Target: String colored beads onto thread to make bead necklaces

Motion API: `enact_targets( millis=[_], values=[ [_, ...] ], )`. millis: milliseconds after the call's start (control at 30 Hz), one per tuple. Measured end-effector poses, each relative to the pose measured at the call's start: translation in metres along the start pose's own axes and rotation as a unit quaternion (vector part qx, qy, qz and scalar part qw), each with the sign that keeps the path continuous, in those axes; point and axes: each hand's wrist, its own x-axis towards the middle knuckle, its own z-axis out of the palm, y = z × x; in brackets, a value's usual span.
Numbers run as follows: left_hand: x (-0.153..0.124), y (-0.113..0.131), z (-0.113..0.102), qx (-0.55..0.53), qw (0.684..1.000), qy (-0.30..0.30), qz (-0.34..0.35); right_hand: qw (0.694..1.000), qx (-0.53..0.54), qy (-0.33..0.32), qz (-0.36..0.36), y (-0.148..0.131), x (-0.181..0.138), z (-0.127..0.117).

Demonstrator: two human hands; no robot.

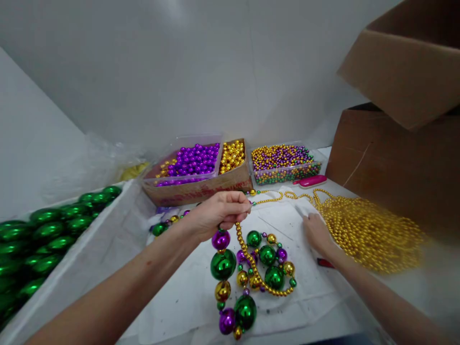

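Note:
My left hand [219, 213] is closed around a necklace of large green, purple and gold beads [247, 273], which hangs from it and lies partly on the white cloth [187, 292]. A thin gold bead strand [268, 197] also runs from that hand toward the right. My right hand [316, 232] rests on the cloth at the edge of a big pile of gold bead strands [370, 232]; its fingers are blurred and mostly turned away.
A bin of large green beads [39, 239] stands at the left. At the back are a cardboard tray of purple and gold beads [197, 165] and a clear tub of small mixed beads [283, 163], with a pink tool [311, 181] beside it. Cardboard boxes [402, 158] rise at the right.

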Motion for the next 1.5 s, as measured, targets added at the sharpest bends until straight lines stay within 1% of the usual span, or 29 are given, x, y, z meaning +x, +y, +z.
enact_targets(
  millis=[100, 200, 333, 433, 500, 600, 700, 767, 867, 933, 967, 1033, 1067, 1100, 1133, 1167, 1233, 1333, 1433, 1500],
  values=[
    [0.0, -0.002, -0.004, 0.004, 1.0, -0.001, -0.004, 0.999, -0.005, -0.019, 0.031, 0.006, 0.018, 0.004],
    [0.001, -0.004, -0.007, 0.01, 1.0, 0.005, -0.002, 0.998, -0.006, -0.036, 0.054, 0.01, 0.023, 0.004],
    [0.001, -0.004, -0.011, 0.02, 1.0, 0.016, 0.009, 0.995, -0.007, -0.053, 0.081, 0.014, 0.009, 0.004],
    [0.0, 0.002, -0.015, 0.015, 0.999, 0.031, 0.026, 0.995, -0.008, -0.06, 0.085, 0.015, -0.002, 0.002],
    [-0.001, 0.007, -0.017, 0.006, 0.998, 0.041, 0.046, 0.994, -0.005, -0.071, 0.087, 0.014, -0.002, -0.001],
    [-0.003, 0.014, -0.02, -0.005, 0.996, 0.057, 0.07, 0.991, 0.006, -0.094, 0.094, 0.012, 0.004, -0.011],
    [-0.006, 0.016, -0.022, -0.013, 0.995, 0.069, 0.073, 0.989, 0.031, -0.12, 0.083, 0.015, 0.002, -0.029],
    [-0.008, 0.013, -0.025, -0.021, 0.995, 0.07, 0.07, 0.987, 0.06, -0.138, 0.057, 0.024, -0.009, -0.044],
    [-0.01, 0.008, -0.028, -0.031, 0.995, 0.073, 0.068, 0.979, 0.112, -0.168, 0.019, 0.047, -0.039, -0.058],
    [-0.011, 0.005, -0.03, -0.032, 0.995, 0.073, 0.068, 0.965, 0.16, -0.207, 0.007, 0.064, -0.063, -0.059],
    [-0.011, 0.004, -0.03, -0.032, 0.995, 0.071, 0.069, 0.948, 0.209, -0.238, 0.01, 0.071, -0.074, -0.057],
    [-0.011, 0.003, -0.031, -0.032, 0.995, 0.067, 0.07, 0.896, 0.337, -0.29, 0.013, 0.077, -0.094, -0.054],
    [-0.011, 0.002, -0.03, -0.032, 0.995, 0.065, 0.069, 0.873, 0.39, -0.293, 0.008, 0.075, -0.101, -0.054],
    [-0.011, 0.002, -0.03, -0.032, 0.995, 0.065, 0.068, 0.862, 0.422, -0.28, -0.001, 0.069, -0.107, -0.056],
    [-0.012, 0.002, -0.029, -0.033, 0.995, 0.065, 0.066, 0.868, 0.427, -0.252, -0.017, 0.061, -0.11, -0.06],
    [-0.012, 0.003, -0.028, -0.033, 0.995, 0.068, 0.064, 0.884, 0.414, -0.212, -0.035, 0.051, -0.111, -0.067],
    [-0.014, 0.003, -0.026, -0.032, 0.995, 0.074, 0.059, 0.921, 0.358, -0.14, -0.069, 0.027, -0.108, -0.084],
    [-0.017, 0.004, -0.024, -0.034, 0.995, 0.078, 0.053, 0.957, 0.261, -0.058, -0.116, -0.008, -0.094, -0.11],
    [-0.022, 0.005, -0.022, -0.031, 0.996, 0.075, 0.047, 0.972, 0.182, 0.002, -0.146, -0.034, -0.077, -0.122],
    [-0.024, 0.005, -0.022, -0.029, 0.996, 0.072, 0.044, 0.976, 0.155, 0.021, -0.149, -0.047, -0.069, -0.123]
  ],
)
